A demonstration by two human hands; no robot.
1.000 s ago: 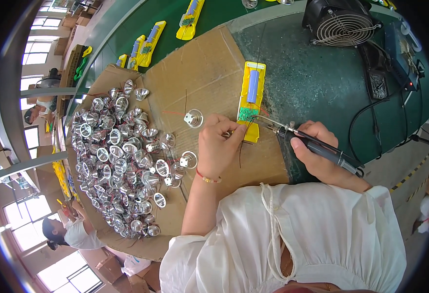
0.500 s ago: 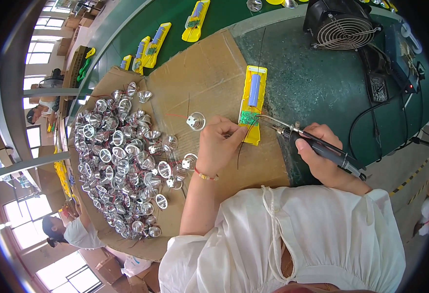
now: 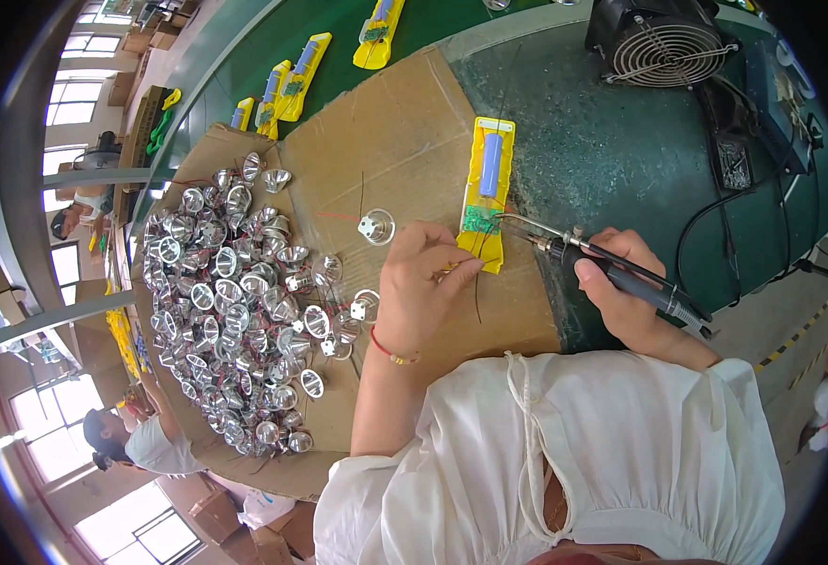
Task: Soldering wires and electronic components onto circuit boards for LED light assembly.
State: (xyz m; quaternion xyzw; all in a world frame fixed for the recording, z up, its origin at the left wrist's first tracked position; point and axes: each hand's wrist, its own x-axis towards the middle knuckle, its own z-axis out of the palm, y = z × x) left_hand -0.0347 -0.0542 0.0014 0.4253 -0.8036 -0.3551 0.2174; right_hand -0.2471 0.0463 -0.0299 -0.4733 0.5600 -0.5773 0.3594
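Note:
A yellow plastic housing (image 3: 495, 256) lies in front of me with a purple cylindrical battery (image 3: 491, 165) and a small green circuit board (image 3: 480, 219) in it. My left hand (image 3: 425, 282) is at the housing's near left edge, thumb and forefinger pinched on a thin dark wire (image 3: 478, 294) running from the board. My right hand (image 3: 623, 287) is wrapped round a soldering iron (image 3: 626, 276) with a thin metal feed tube along it. Its tip and the tube's end reach the board's right side; whether the tip touches cannot be made out. A silver reflector cup (image 3: 376, 227) with wires lies left of the housing.
Many reflector cups (image 3: 230, 320) are heaped on the cardboard sheet (image 3: 376, 122) at left. More yellow housings (image 3: 303, 75) lie beyond it. A black fan (image 3: 664, 52) and a blue soldering station (image 3: 777, 113) with cables stand at far right. Another person (image 3: 146, 438) sits at left.
My left hand has drawn slightly back from the board with the wire pinched. The iron stays at the board's right side. The whole view has shifted slightly.

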